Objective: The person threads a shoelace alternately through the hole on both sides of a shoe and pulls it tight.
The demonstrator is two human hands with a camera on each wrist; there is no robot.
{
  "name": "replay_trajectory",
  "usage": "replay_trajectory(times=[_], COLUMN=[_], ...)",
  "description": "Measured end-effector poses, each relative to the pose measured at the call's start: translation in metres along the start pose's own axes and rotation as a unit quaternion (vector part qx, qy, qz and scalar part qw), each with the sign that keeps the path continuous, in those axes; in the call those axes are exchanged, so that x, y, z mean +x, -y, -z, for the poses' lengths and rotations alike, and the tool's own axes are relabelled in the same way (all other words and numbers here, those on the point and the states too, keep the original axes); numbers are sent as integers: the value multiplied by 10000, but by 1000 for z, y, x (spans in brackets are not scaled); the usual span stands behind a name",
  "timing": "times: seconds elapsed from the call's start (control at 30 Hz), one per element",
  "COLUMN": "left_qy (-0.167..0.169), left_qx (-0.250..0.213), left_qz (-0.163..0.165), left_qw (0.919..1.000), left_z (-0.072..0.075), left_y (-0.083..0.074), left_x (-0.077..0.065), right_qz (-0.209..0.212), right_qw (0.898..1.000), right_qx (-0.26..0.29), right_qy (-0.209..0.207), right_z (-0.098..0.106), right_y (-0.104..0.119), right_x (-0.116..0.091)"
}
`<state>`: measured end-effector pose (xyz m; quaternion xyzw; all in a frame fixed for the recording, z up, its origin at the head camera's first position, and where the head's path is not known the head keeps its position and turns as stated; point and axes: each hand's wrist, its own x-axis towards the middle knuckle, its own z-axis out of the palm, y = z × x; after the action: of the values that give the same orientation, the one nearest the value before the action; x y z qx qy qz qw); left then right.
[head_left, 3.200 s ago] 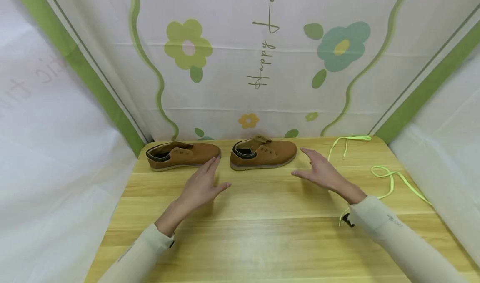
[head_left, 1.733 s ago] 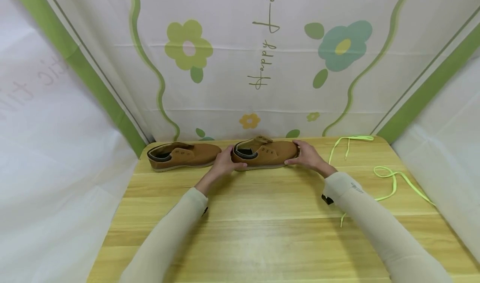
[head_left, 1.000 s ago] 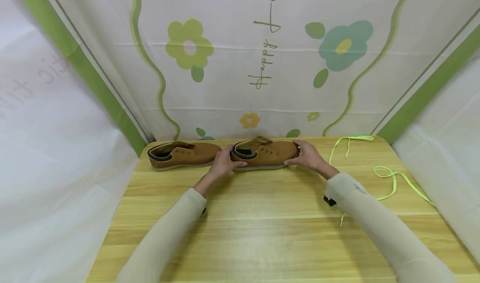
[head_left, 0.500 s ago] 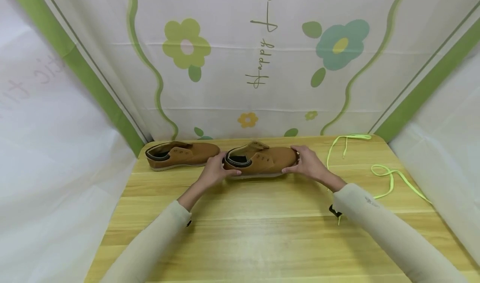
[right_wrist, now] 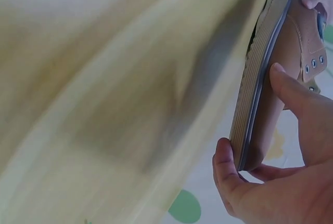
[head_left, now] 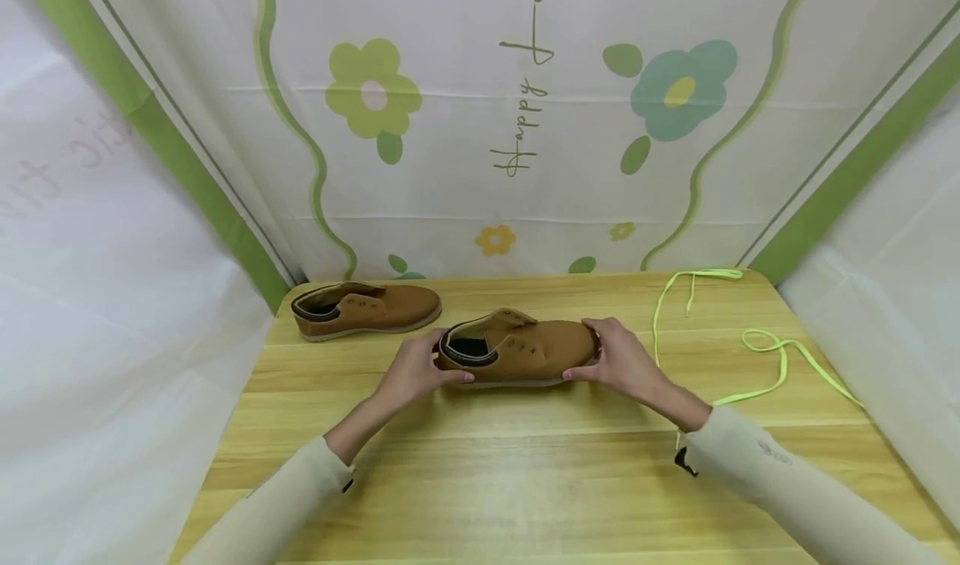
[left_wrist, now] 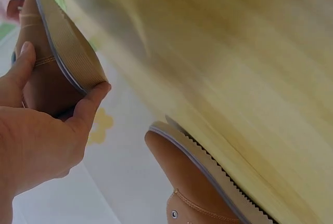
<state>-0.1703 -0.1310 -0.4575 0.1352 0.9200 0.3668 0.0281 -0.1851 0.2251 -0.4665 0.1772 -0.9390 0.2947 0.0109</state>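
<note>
A brown lace-up shoe (head_left: 525, 355) without a lace is held between both hands, its toe to the right. My left hand (head_left: 412, 373) grips the heel end, thumb along the near side. At the toe, my right hand (head_left: 626, 365) grips with its thumb on the near side and fingers round the front. In the right wrist view the shoe's ribbed sole (right_wrist: 255, 78) shows above the table, apart from it. The matching brown shoe (head_left: 375, 308), also unlaced, rests at the table's back left, beyond my left hand.
Yellow-green shoelaces (head_left: 780, 357) lie loose on the right of the wooden table (head_left: 480, 482), partly behind my right forearm. A white printed curtain (head_left: 465, 165) rises at the table's back edge. White fabric sides stand left and right.
Both hands reached the right-hand shoe at the back and took hold of its ends. They have lifted it and brought it nearer and slightly left. The other shoe and laces stay put.
</note>
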Motion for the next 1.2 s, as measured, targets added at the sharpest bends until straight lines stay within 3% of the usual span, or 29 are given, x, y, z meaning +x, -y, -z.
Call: replay_trajectory(times=[0.23, 0.53, 0.8, 1.2], left_qy=[-31, -80, -69, -44], left_qx=[84, 118, 217, 85], left_qz=[-125, -257, -329, -342], left_qw=[9999, 9996, 9992, 9994], left_z=[-4, -10, -15, -21], left_y=[-1, 3, 5, 9], left_x=[-24, -44, -56, -61], right_qz=[106, 178, 145, 54], right_qw=[9999, 9993, 9993, 9995], right_qx=[-74, -236, -298, -269], right_qy=[-81, -211, -177, -131], right_z=[-6, -16, -25, -30], right_y=[9, 17, 17, 16], right_x=[-23, -46, -58, -63])
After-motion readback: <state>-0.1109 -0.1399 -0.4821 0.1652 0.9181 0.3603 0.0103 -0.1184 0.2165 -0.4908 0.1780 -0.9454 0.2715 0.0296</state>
